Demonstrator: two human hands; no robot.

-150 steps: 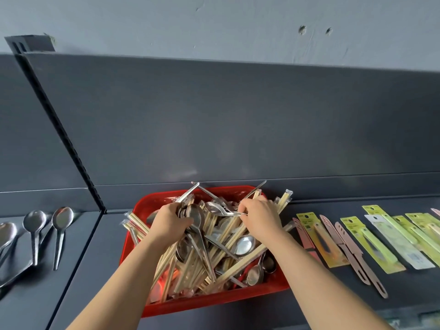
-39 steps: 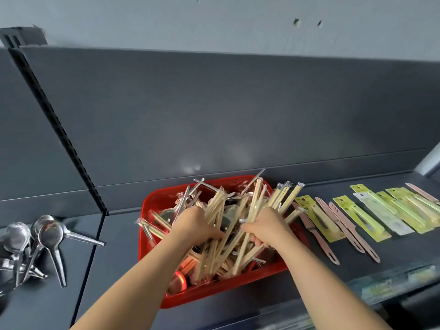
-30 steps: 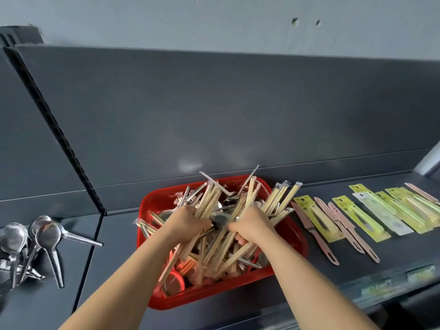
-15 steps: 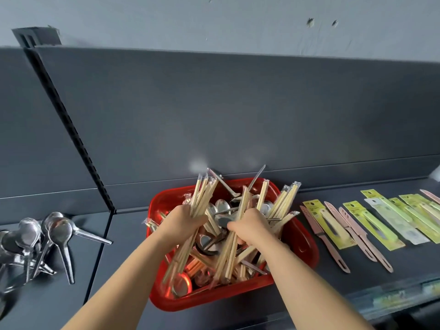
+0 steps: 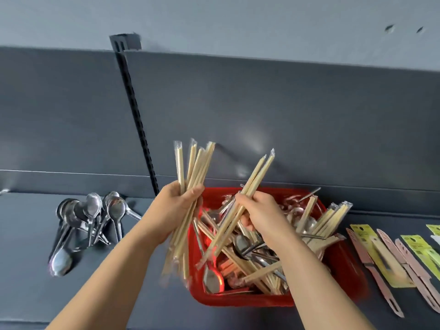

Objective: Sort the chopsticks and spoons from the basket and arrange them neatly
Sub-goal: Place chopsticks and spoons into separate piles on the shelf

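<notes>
My left hand (image 5: 176, 208) is curled round a thick bundle of pale wooden chopsticks in clear wrappers (image 5: 197, 163). I hold it almost upright, just over the left edge of the red plastic basket (image 5: 250, 300). My right hand (image 5: 259, 210) pinches a few more wrapped chopsticks (image 5: 257, 172), tilted, with their lower ends pointing down into the basket.

I think the step now is to join these to the bundle. To do it well, I should draw them out along their own length, so that they do not hook the steel spoons in the basket (image 5: 213, 277). Then I should lay them into the left palm with the tips on one level. The wrappers look slippery, so the grip must be firm but not crushing.

Many chopsticks and spoons lie mixed in the basket, under and to the right of my right hand. A pile of steel spoons (image 5: 90, 215) lies on the dark grey shelf (image 5: 35, 270), to the left of my left hand and apart from the basket.
</notes>
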